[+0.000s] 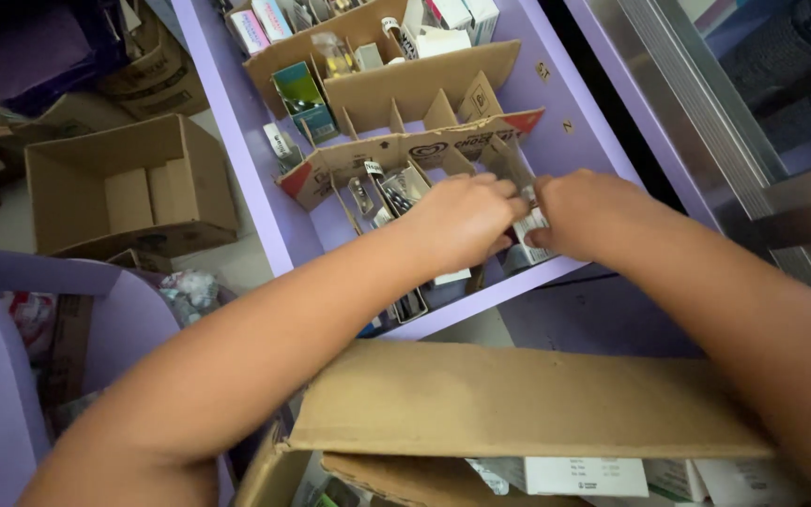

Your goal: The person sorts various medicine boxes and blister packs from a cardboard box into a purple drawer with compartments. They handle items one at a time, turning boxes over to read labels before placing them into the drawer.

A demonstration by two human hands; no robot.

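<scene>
Small white packet [529,228] pinched between both hands at the purple shelf's [265,188] front edge: left hand [462,218] curled over it, right hand [582,214] closed on its end. Risk: cardboard dividers [405,155] look flimsy; a push could buckle them, tipping the packet off.

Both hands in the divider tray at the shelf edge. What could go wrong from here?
1. The left hand and right hand crowd one small white box in a tight slot; it may get crushed or dropped.
2. The thin cardboard dividers could bend or shift.
3. The forearms hang over the open carton's flap, which could snag.
</scene>
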